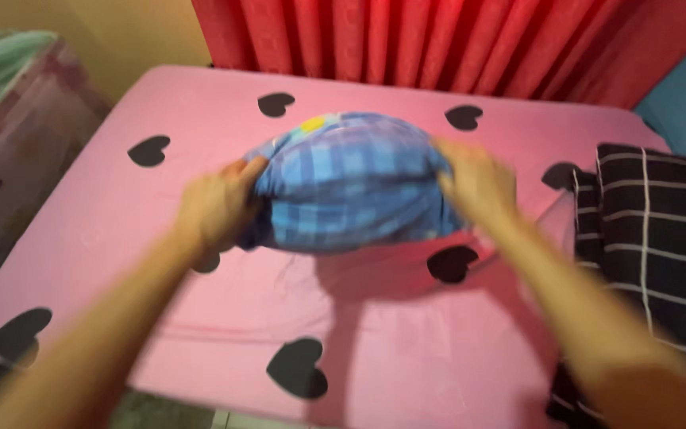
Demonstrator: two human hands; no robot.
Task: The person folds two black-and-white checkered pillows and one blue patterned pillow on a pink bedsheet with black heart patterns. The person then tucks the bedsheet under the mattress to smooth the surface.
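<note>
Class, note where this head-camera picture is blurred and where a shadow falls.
Head view: motion blur smears the right hand and both forearms; the left hand is softer too. The blue plaid pillow casts a shadow onto the pink heart-print sheet beneath it; the red curtain glows brightly.

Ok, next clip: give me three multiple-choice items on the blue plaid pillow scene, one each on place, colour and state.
1. Where is the black blanket with the white grid?
A. right edge of the bed
B. on the floor
C. under the pillow

2. What colour are the heart shapes on the pink bed sheet?
A. white
B. black
C. red

3. How is the blue plaid pillow held?
A. one hand
B. lying untouched
C. both hands

Answers: 1 A, it lies at the bed's right side. 2 B, the hearts are black. 3 C, the left hand and right hand grip its ends.
</note>
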